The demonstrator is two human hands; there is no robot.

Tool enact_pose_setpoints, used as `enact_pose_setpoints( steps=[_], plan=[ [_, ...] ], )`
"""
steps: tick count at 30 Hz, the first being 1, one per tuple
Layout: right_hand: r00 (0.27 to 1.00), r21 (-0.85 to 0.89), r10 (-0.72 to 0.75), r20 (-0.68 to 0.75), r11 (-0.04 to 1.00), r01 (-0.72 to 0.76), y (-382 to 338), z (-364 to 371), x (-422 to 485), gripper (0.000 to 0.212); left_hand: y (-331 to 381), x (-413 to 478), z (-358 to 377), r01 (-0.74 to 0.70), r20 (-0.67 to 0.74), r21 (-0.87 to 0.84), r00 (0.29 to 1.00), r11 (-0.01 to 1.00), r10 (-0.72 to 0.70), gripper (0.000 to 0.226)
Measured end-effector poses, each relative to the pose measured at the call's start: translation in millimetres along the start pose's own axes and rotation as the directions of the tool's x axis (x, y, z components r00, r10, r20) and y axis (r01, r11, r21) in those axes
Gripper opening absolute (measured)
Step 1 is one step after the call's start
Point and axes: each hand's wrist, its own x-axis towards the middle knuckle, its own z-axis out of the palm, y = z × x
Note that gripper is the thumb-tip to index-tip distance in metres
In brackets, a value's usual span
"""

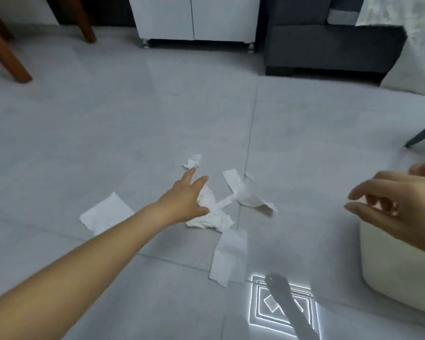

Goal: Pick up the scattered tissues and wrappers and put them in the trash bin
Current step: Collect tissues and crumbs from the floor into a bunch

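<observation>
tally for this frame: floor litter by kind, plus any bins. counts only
Flat tissue sheets: 2
Crumpled tissues: 3
Trash bin: 1
Total: 6

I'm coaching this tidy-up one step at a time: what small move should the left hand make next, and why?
Probably lower the left hand and close its fingers on the crumpled tissue. The hand is spread open right over that wad, holding nothing, and it is the nearest piece. The right hand is over the white bin.
</observation>
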Motion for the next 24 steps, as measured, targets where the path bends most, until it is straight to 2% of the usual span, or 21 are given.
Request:
enact_pose_setpoints(
  steps=[3,5,7,11,13,14,16,18,19,21,22,24],
  plan=[
    [0.954,-0.138,0.014,0.3,0.99,0.029,-53,64,34,0.042,-52,-3,48,0.204,0.019,-0.254,0.978,0.945,-0.206,0.08],
    [0.852,-0.127,0.077,0.517,0.992,-0.013,-78,121,49,0.044,-70,-8,83,0.235,0.062,-0.334,0.972,0.913,-0.227,0.077],
    [0.775,-0.075,0.114,0.622,0.993,-0.086,-100,173,57,0.056,-82,-10,104,0.227,0.085,-0.334,0.974,0.915,-0.21,0.075],
    [0.787,0.0,0.216,0.578,0.964,-0.265,-131,244,59,0.077,-103,-5,108,0.26,-0.099,-0.43,0.938,0.864,-0.332,0.064],
    [0.775,0.022,0.269,0.571,0.939,-0.343,-137,260,58,0.07,-111,-5,110,0.26,-0.137,-0.471,0.923,0.843,-0.361,0.061],
    [0.773,0.035,0.271,0.574,0.935,-0.353,-137,264,58,0.055,-112,-5,114,0.246,-0.14,-0.47,0.927,0.848,-0.347,0.06],
    [0.78,0.055,0.223,0.584,0.948,-0.313,-134,263,59,0.018,-113,-4,123,0.21,-0.159,-0.455,0.937,0.865,-0.312,0.059],
    [0.781,0.078,0.168,0.602,0.961,-0.267,-126,254,64,0.031,-110,-1,129,0.185,-0.184,-0.459,0.937,0.869,-0.297,0.058],
    [0.793,0.109,0.148,0.59,0.959,-0.261,-119,245,69,0.03,-108,2,130,0.176,-0.192,-0.467,0.936,0.866,-0.294,0.058],
    [0.858,0.16,0.121,0.5,0.96,-0.229,-104,222,89,0.013,-105,5,130,0.171,-0.196,-0.489,0.934,0.855,-0.299,0.057],
    [0.901,0.15,0.101,0.422,0.972,-0.179,-93,215,102,0.008,-104,6,130,0.17,-0.194,-0.496,0.934,0.851,-0.3,0.058],
    [0.937,0.001,0.067,0.342,0.997,-0.072,-74,208,132,0.019,-103,5,129,0.167,-0.191,-0.505,0.935,0.847,-0.299,0.058]
  ],
)
